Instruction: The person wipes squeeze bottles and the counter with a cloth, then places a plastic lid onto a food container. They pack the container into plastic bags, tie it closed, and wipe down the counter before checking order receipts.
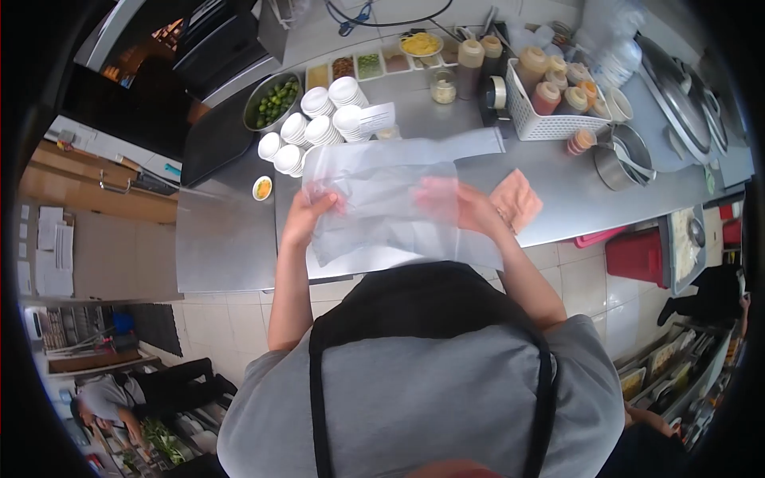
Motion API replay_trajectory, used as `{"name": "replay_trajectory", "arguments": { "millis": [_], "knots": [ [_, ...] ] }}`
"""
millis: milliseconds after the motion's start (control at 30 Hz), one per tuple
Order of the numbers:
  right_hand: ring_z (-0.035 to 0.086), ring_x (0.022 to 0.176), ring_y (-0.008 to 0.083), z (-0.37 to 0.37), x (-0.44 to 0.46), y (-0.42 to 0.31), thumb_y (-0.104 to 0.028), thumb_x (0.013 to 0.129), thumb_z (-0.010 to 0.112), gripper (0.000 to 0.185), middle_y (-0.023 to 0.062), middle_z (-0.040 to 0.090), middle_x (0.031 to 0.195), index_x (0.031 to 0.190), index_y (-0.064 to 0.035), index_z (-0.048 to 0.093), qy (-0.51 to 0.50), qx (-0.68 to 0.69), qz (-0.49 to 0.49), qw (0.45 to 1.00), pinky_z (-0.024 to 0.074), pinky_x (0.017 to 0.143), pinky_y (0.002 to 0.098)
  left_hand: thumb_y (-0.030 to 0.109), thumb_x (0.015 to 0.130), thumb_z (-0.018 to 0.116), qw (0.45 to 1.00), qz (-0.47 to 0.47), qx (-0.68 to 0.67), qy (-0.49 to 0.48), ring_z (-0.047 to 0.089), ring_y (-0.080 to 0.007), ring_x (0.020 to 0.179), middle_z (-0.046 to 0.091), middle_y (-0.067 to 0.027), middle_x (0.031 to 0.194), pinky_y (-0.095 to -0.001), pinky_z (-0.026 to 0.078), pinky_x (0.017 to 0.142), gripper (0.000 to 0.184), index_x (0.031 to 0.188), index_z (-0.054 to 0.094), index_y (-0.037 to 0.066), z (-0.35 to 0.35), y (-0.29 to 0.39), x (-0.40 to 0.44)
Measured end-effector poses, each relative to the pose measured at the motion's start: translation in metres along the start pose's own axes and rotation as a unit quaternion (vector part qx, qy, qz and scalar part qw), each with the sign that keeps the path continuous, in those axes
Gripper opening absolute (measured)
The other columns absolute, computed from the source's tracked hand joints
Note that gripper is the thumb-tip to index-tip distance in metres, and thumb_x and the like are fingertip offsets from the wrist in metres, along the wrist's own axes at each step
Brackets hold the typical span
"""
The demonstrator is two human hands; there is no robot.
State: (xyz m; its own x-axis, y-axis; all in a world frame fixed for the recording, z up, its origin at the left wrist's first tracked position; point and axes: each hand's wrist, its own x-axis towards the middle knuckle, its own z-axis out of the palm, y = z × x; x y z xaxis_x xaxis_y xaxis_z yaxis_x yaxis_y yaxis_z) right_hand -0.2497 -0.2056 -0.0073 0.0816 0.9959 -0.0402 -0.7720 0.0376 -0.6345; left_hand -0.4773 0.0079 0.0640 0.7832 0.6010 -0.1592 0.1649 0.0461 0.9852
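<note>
A clear plastic bag [382, 207] is spread between my hands, above the front of the steel counter [227, 247]. My left hand [313, 209] grips its left side, thumb on top and fingers showing through the film. At the right side, my right hand [462, 205] holds the bag, its fingers behind or inside the plastic and blurred. I cannot make out anything in the bag. Just right of that hand lies a crumpled orange cloth [518, 199]. Behind the bag stand stacks of white lidded cups [319, 127] and a small printed card [377, 118].
A bowl of limes [273, 102] and a small cup of orange food [262, 188] are at left. Along the back are food trays [369, 66] and a jar [443, 86]. A white basket of sauce bottles [550, 125] and a metal pot [613, 166] stand right. Other people work behind.
</note>
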Motion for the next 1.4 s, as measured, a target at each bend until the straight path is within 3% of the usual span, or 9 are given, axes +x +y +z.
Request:
{"name": "replay_trajectory", "arguments": {
  "millis": [333,400,633,800,933,1000,1100,1233,1400],
  "knots": [
    [0.059,0.077,0.0143,0.007,-0.022,0.007,-0.004,0.08,0.057,0.016,0.0061,0.062,0.084,0.095,0.0011,0.06,0.211,-0.169,-0.019,0.963,0.0466,0.073,0.0255,0.008,0.076,0.063,0.996,-0.015,0.01,0.092,0.059,-0.0157,0.072,0.061,-0.0088,0.088,-0.0295,0.047,0.066,0.027,0.1,0.054,0.0,0.004,-0.055,0.003],
    [0.058,0.074,0.0109,0.002,-0.025,0.006,-0.009,0.079,0.062,0.015,0.0058,0.062,0.079,0.091,-0.0012,0.061,0.241,-0.191,-0.115,0.945,0.0433,0.064,0.0224,0.011,0.073,0.068,0.871,0.185,0.378,0.254,0.057,-0.0151,0.073,0.059,-0.0063,0.088,-0.03,0.047,0.064,0.031,0.101,0.055,0.003,0.025,-0.047,0.0],
    [0.055,0.074,0.0094,0.062,-0.007,0.025,-0.008,0.07,0.069,0.02,0.0049,0.061,0.079,0.087,-0.0003,0.062,0.287,-0.501,0.034,0.816,0.0416,0.058,0.0236,0.018,0.065,0.075,0.986,0.136,0.093,-0.014,0.043,-0.0101,0.068,0.047,-0.0005,0.075,-0.0241,0.039,0.059,0.035,0.084,0.05,0.005,0.134,-0.004,-0.013],
    [0.057,0.066,0.0133,0.066,-0.009,0.024,-0.009,0.063,0.07,0.021,0.0088,0.061,0.074,0.081,-0.0009,0.063,0.192,-0.458,-0.167,0.852,0.0423,0.056,0.0281,0.009,0.062,0.072,0.978,0.158,0.135,-0.018,0.035,-0.0105,0.057,0.037,-0.0031,0.058,-0.026,0.035,0.051,0.031,0.067,0.042,0.002,0.112,-0.022,-0.003],
    [0.044,0.058,0.017,0.065,-0.029,-0.036,0.007,0.063,0.056,0.016,0.0066,0.046,0.067,0.062,-0.0039,0.044,0.473,-0.626,-0.133,0.606,0.0354,0.052,0.0273,-0.006,0.061,0.055,0.899,0.25,0.325,0.15,0.048,-0.024,0.053,0.045,-0.0109,0.057,-0.031,0.038,0.05,0.014,0.065,0.044,0.001,0.074,-0.004,-0.019],
    [0.041,0.056,0.0186,-0.013,-0.039,-0.058,0.014,0.059,0.047,0.02,0.0069,0.038,0.062,0.061,-0.0036,0.037,0.434,-0.604,-0.35,0.569,0.0334,0.051,0.0297,-0.008,0.06,0.053,0.878,0.253,0.352,0.202,0.05,-0.026,0.054,0.047,-0.0114,0.058,-0.0327,0.039,0.05,0.014,0.064,0.044,0.001,0.053,-0.014,-0.019],
    [0.045,0.058,0.0238,0.023,-0.036,-0.072,0.016,0.056,0.045,0.021,0.0097,0.04,0.065,0.064,-0.0032,0.039,0.424,-0.653,-0.362,0.513,0.0366,0.053,0.0328,-0.002,0.06,0.061,0.884,0.131,0.406,0.194,0.054,-0.0261,0.067,0.053,-0.0112,0.072,-0.0356,0.043,0.06,0.019,0.075,0.05,0.004,0.043,-0.012,-0.021],
    [0.048,0.062,0.0295,0.074,-0.018,-0.066,0.014,0.056,0.048,0.022,0.0105,0.042,0.071,0.066,-0.0042,0.041,0.324,-0.717,-0.366,0.497,0.0386,0.055,0.0371,0.019,0.056,0.077,0.882,0.305,0.357,0.038,0.051,-0.0274,0.095,0.05,-0.0119,0.104,-0.0362,0.041,0.08,0.071,0.118,0.044,0.01,0.07,0.044,-0.024],
    [0.051,0.069,0.0303,0.111,-0.001,-0.043,0.012,0.056,0.051,0.022,0.0097,0.043,0.074,0.067,-0.0054,0.042,0.164,-0.721,-0.364,0.566,0.0394,0.056,0.039,0.009,0.062,0.066,0.834,0.299,0.446,0.131,0.054,-0.0317,0.085,0.055,-0.0137,0.093,-0.0381,0.043,0.073,0.033,0.092,0.053,0.005,0.099,0.051,-0.014]
  ]
}}
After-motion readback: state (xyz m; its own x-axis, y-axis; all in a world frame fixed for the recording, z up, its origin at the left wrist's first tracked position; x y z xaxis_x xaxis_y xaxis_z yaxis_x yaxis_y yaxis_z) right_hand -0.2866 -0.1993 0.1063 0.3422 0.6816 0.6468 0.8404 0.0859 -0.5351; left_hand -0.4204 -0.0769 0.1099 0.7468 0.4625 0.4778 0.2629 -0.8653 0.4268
